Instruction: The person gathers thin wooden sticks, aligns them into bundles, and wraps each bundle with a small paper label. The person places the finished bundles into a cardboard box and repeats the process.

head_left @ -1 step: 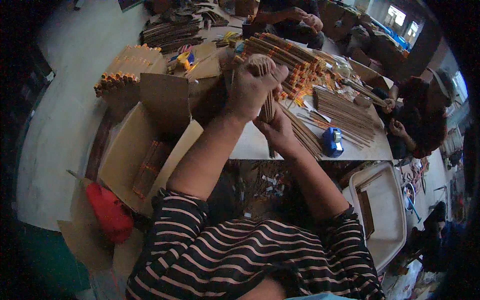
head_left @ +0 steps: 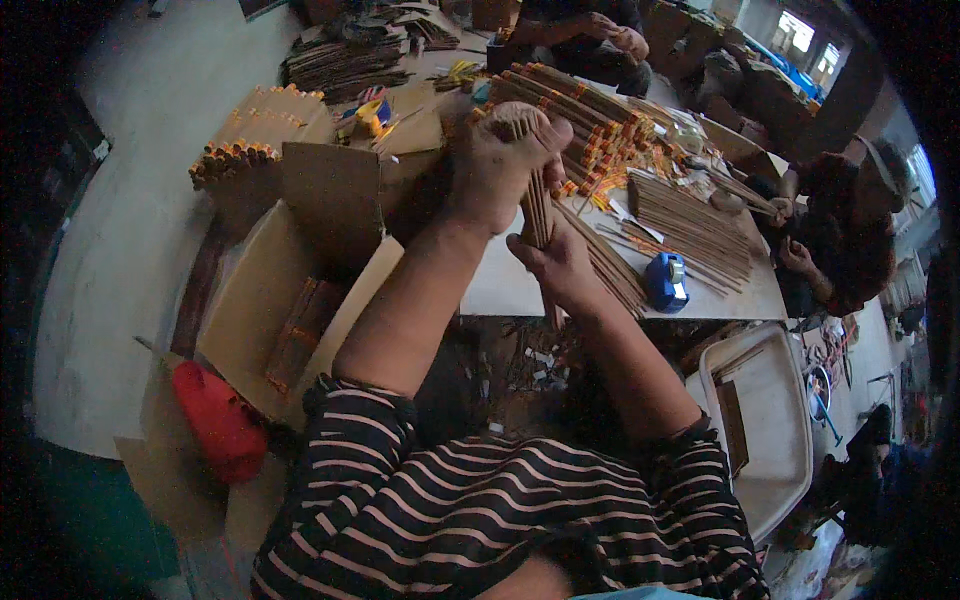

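Observation:
A bundle of thin brown sticks stands tilted over the table's near edge, held between my two hands. My left hand is closed round its upper part. Lower down, my right hand wraps the same bundle, its thumb lying across the sticks; their lower ends poke out below it. More loose brown sticks lie on the table just right of my right hand. Beside these sits a blue tape dispenser. A wider layer of sticks spreads behind the dispenser.
Stick bundles with yellow-and-red bands are piled on the white table. An open cardboard box stands left, near a red cloth-like item. A white tub is at right. Two people sit across and at the right.
The bundle's lower ends reach slightly further down below my right hand. My left hand has shifted a little up and left, showing more of the sticks between my hands.

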Motion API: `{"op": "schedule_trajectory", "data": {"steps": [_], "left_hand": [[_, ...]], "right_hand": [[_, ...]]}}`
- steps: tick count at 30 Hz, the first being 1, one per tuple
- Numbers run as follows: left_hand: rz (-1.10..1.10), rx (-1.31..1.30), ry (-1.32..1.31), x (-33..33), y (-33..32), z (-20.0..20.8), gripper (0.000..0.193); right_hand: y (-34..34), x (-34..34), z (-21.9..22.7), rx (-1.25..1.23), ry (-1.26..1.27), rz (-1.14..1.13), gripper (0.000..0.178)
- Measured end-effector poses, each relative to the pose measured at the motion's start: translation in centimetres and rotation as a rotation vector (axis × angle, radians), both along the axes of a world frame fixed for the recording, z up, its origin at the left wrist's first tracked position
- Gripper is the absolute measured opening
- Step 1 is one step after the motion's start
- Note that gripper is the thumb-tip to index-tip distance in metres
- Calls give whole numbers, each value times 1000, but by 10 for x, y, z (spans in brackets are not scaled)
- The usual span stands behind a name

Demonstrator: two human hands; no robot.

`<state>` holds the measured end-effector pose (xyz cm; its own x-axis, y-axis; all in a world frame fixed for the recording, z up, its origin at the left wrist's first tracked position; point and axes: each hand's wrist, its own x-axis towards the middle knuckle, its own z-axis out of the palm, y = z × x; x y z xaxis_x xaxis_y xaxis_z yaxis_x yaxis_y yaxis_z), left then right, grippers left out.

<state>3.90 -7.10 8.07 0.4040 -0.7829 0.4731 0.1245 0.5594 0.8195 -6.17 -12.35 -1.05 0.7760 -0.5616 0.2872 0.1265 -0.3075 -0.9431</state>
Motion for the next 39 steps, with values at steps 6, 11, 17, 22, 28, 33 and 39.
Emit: {"op": "schedule_trajectory", "data": {"steps": [6,11,17,22,28,33,39], "left_hand": [[-378,21,342,21,8,-16,25],[-110,37,405,-1,14,-9,25],[5,33,311,-11,20,-11,20],[-64,34,237,-21,30,-4,16],[-168,46,261,-31,27,-10,16],[-334,59,332,-34,39,-9,22],[-261,-80,228,-38,30,-7,43]], "right_hand": [[43,-31,35,315,265,142,28],[51,-36,24,137,281,-10,28],[54,-44,21,167,314,-12,29],[46,-44,25,25,120,147,31],[54,-43,23,134,116,22,22],[60,-58,33,387,199,174,15],[55,-50,26,130,109,-26,15]]}}
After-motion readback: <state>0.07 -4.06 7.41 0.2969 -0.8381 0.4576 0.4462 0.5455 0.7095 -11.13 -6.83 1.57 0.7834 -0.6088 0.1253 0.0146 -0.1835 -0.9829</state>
